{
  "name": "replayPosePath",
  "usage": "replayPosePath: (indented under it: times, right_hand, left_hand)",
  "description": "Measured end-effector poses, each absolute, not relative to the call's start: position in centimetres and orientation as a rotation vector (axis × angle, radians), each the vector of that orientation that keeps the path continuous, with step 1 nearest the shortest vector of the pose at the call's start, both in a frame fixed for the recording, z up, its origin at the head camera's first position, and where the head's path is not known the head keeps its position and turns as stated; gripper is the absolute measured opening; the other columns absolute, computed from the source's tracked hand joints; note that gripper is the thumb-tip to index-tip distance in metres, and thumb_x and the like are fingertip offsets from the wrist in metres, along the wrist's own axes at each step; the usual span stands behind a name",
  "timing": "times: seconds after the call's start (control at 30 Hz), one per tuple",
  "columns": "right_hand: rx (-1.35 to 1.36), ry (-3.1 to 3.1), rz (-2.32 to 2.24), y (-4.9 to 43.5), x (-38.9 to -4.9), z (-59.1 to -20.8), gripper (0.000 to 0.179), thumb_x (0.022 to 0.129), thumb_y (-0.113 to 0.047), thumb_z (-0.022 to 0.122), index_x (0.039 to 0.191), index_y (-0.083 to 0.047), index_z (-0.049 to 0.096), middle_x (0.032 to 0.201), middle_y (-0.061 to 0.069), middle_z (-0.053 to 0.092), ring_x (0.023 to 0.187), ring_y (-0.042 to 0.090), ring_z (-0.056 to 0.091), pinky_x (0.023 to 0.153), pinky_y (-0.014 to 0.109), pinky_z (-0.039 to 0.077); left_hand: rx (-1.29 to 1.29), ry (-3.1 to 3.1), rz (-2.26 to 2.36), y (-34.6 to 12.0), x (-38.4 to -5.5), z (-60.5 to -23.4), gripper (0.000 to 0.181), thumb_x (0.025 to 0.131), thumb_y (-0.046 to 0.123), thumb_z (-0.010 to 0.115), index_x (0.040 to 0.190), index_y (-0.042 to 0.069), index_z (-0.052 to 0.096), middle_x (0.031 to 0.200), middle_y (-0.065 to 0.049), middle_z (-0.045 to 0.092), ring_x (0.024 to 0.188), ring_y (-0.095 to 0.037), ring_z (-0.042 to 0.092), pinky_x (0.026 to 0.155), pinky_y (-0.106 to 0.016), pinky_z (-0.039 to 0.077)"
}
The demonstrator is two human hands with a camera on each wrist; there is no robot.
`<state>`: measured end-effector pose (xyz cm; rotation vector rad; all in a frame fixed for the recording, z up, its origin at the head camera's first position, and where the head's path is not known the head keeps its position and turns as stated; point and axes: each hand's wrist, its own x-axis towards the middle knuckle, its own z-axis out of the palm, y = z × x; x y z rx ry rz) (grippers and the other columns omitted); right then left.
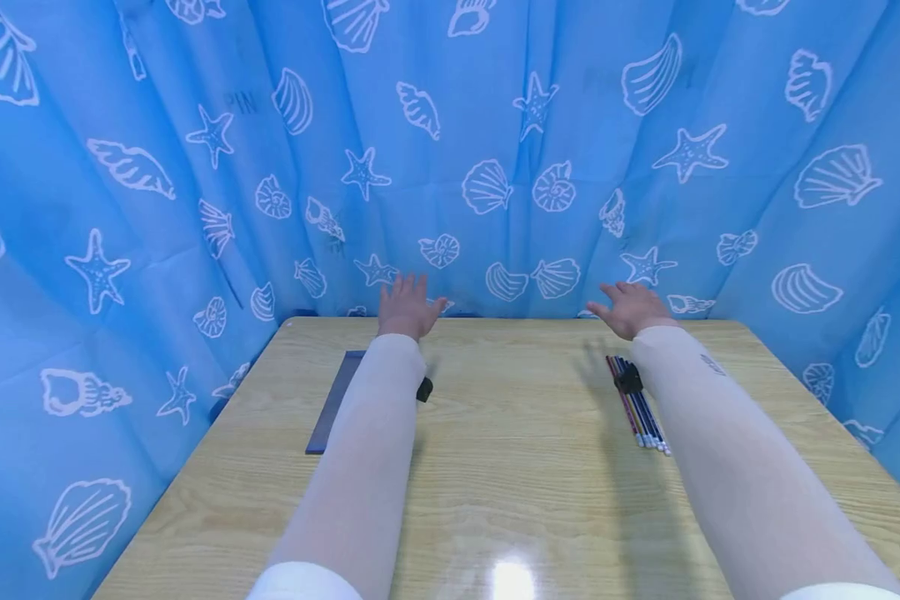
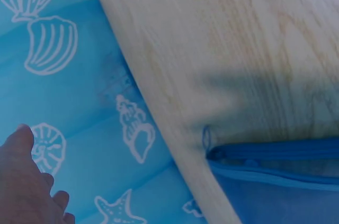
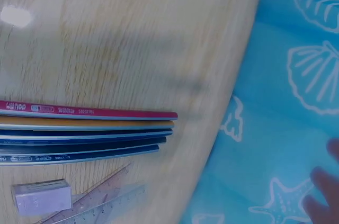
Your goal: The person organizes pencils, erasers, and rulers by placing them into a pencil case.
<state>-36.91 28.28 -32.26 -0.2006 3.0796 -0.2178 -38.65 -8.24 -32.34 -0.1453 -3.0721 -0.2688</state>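
Observation:
My left hand (image 1: 407, 308) is held out flat above the table's far edge, fingers spread, holding nothing. Under that forearm lies a blue zippered pouch (image 2: 275, 197), partly hidden by the sleeve in the head view; its zipper (image 2: 265, 147) shows in the left wrist view. My right hand (image 1: 630, 308) also reaches over the far edge with fingers extended and nothing in it. Below the right wrist several pencils (image 3: 90, 112), red, yellow and dark blue, lie side by side. Beside them are an eraser (image 3: 42, 197) in a pale purple sleeve and clear rulers (image 3: 103, 203), overlapping.
The wooden table (image 1: 510, 467) has a bright light reflection near its front. A blue curtain (image 1: 450, 150) with white shells and starfish hangs behind the far edge and along both sides. Black wrist cameras (image 1: 629, 380) sit under the forearms.

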Motion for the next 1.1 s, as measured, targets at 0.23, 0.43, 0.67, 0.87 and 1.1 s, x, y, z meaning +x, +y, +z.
replayPosePath:
  times: [0.23, 0.43, 0.67, 0.87, 1.1]
  right_hand:
    - [-0.247, 3.064, -0.388, 27.8, -36.1, -32.9, 0.074, 0.103, -0.053, 0.032, 0.153, 0.000, 0.025, 0.153, 0.035, 0.023, 0.139, 0.055, 0.021, 0.111, 0.066, 0.019]
    - [-0.247, 3.048, -0.649, 27.5, -33.4, -34.4, 0.056, 0.103, -0.035, 0.046, 0.143, 0.004, 0.042, 0.134, 0.032, 0.050, 0.121, 0.048, 0.051, 0.097, 0.062, 0.041]
    - [-0.131, 3.124, -0.700, 28.5, -31.0, -38.0, 0.045, 0.100, -0.024, 0.049, 0.126, 0.012, 0.057, 0.112, 0.030, 0.065, 0.089, 0.036, 0.067, 0.079, 0.051, 0.052]
    - [-0.089, 3.086, -0.682, 28.5, -30.3, -40.0, 0.042, 0.097, -0.017, 0.055, 0.124, 0.015, 0.058, 0.112, 0.033, 0.064, 0.070, 0.021, 0.064, 0.067, 0.039, 0.053]
    - [-0.080, 3.102, -0.662, 28.4, -29.9, -41.3, 0.023, 0.093, -0.011, 0.059, 0.076, 0.003, 0.064, 0.055, 0.003, 0.048, 0.046, 0.011, 0.040, 0.049, 0.028, 0.037]
  left_hand:
    - [-0.156, -3.072, -0.260, -9.1, -38.5, -33.4, 0.070, 0.102, 0.053, 0.035, 0.158, 0.014, 0.018, 0.162, -0.013, 0.021, 0.150, -0.033, 0.016, 0.120, -0.050, 0.012]
    - [-0.107, -2.966, -0.295, -11.8, -37.7, -34.5, 0.057, 0.101, 0.039, 0.047, 0.150, 0.010, 0.040, 0.145, -0.018, 0.046, 0.127, -0.036, 0.050, 0.098, -0.050, 0.047]
    - [-0.081, -2.897, -0.525, -13.7, -35.0, -36.8, 0.046, 0.099, 0.030, 0.052, 0.137, 0.005, 0.055, 0.134, -0.020, 0.055, 0.109, -0.035, 0.061, 0.086, -0.050, 0.052]
    - [-0.097, -2.878, -0.560, -14.2, -33.8, -38.9, 0.050, 0.096, 0.036, 0.057, 0.132, 0.001, 0.058, 0.127, -0.022, 0.060, 0.108, -0.036, 0.063, 0.089, -0.048, 0.052]
    - [-0.074, -2.879, -0.449, -14.7, -33.2, -40.2, 0.048, 0.093, 0.037, 0.062, 0.124, 0.001, 0.064, 0.109, -0.018, 0.066, 0.089, -0.031, 0.065, 0.077, -0.044, 0.055]
